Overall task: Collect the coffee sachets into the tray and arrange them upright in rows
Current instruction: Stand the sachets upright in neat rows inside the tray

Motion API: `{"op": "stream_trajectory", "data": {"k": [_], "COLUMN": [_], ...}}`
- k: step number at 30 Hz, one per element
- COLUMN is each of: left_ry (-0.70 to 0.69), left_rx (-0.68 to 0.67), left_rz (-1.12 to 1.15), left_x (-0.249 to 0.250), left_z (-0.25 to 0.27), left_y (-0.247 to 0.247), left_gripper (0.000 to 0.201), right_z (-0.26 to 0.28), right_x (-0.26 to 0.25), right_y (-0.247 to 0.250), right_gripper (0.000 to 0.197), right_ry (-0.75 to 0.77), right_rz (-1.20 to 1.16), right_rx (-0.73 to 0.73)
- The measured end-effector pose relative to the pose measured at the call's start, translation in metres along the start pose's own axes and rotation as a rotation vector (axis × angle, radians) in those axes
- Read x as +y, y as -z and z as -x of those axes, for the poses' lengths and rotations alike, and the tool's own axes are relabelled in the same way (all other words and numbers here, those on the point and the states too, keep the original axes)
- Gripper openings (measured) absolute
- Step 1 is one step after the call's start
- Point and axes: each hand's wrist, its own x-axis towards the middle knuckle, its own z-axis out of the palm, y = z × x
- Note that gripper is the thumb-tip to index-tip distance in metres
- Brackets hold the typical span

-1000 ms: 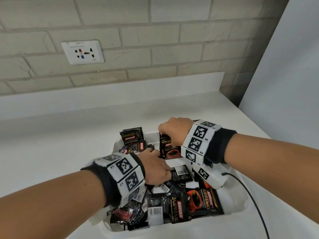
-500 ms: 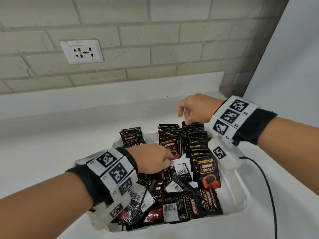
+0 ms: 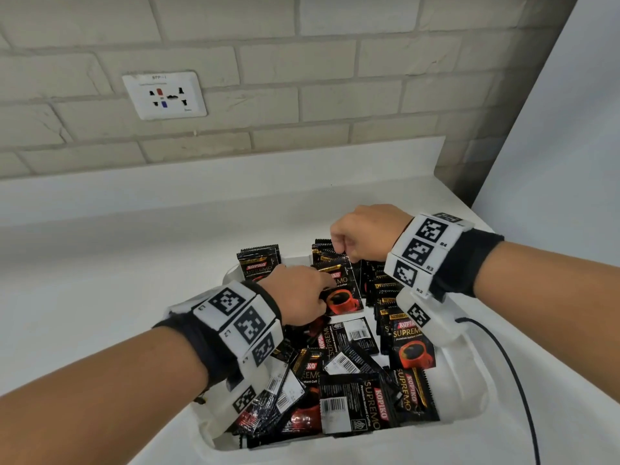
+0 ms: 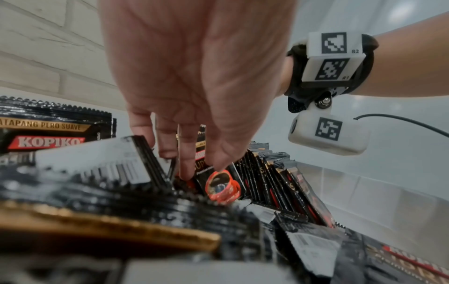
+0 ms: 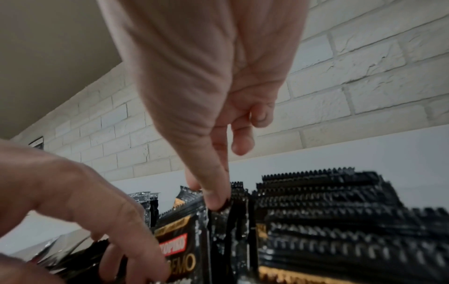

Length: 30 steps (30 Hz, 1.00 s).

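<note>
Head view: a white tray [image 3: 469,374] sits on a white counter [image 3: 100,270] against a brick wall [image 3: 302,78] fitted with a socket plate [image 3: 164,95]. Black coffee sachets fill the tray. Along its right side a row of sachets [image 3: 385,290] stands upright, packed face to back; a shorter middle row [image 3: 330,263] stands to its left, and a few more stand at the far left corner [image 3: 258,263]. A loose pile of sachets [image 3: 339,374] lies flat and overlapping in the near half (barcodes and printed faces both showing).

The left hand [image 3: 298,293] reaches down into the tray, its fingers [image 4: 187,167] extended and resting against the front sachet [image 3: 342,290] of the middle row, which stands upright. The left wrist view shows the fingertips touching its printed face without curling round it.

The right hand [image 3: 365,236] is above the far end of the middle row. The right wrist view shows thumb and forefinger [image 5: 213,192] pinching the serrated top edge of a sachet [image 5: 218,230] there, the other fingers curled back clear of it.

A black cable [image 3: 516,380] runs across the counter to the right of the tray.
</note>
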Motion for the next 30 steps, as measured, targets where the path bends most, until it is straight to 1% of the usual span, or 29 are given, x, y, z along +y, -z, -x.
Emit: {"op": "stream_trajectory", "data": {"k": [4, 8, 11, 13, 15, 18, 20, 23, 25, 27, 30], "left_ry": [0.021, 0.033, 0.036, 0.046, 0.058, 0.079, 0.102, 0.141, 0.175, 0.2, 0.188], "left_rx": [0.015, 0.016, 0.031, 0.05, 0.06, 0.08, 0.132, 0.229, 0.26, 0.241, 0.18], "left_rz": [-0.012, -0.061, -0.068, -0.057, -0.042, -0.017, 0.037, 0.138, 0.158, 0.154, 0.123], "left_x": [0.0, 0.0, 0.0, -0.001, -0.001, -0.001, -0.001, -0.001, -0.001, -0.001, 0.0], "left_z": [-0.001, -0.001, -0.001, -0.002, -0.002, -0.003, -0.003, -0.003, -0.003, -0.005, -0.008], "left_y": [-0.002, -0.003, -0.003, -0.003, -0.004, -0.005, -0.006, -0.007, -0.007, -0.006, -0.006], "left_gripper": [0.047, 0.049, 0.049, 0.048, 0.048, 0.047, 0.041, 0.026, 0.022, 0.022, 0.024], "right_z": [-0.002, -0.005, -0.003, 0.0, 0.002, 0.003, 0.002, -0.001, -0.003, -0.005, -0.008], "right_x": [0.0, 0.003, 0.012, 0.019, 0.025, 0.027, 0.026, 0.023, 0.02, 0.019, 0.017], "right_y": [0.001, -0.002, 0.0, 0.004, 0.007, 0.008, 0.006, 0.003, 0.004, 0.004, 0.003], "right_gripper": [0.02, 0.02, 0.019, 0.018, 0.022, 0.031, 0.038, 0.044, 0.046, 0.046, 0.045], "right_ry": [0.025, 0.049, -0.007, -0.049, -0.064, -0.075, -0.072, -0.036, -0.024, -0.023, -0.028], "right_rz": [-0.025, -0.072, -0.216, -0.252, -0.217, -0.183, -0.16, -0.084, -0.037, 0.0, 0.025], "right_rx": [0.052, 0.063, 0.117, 0.143, 0.126, 0.043, 0.001, -0.024, -0.038, -0.031, -0.025]}}
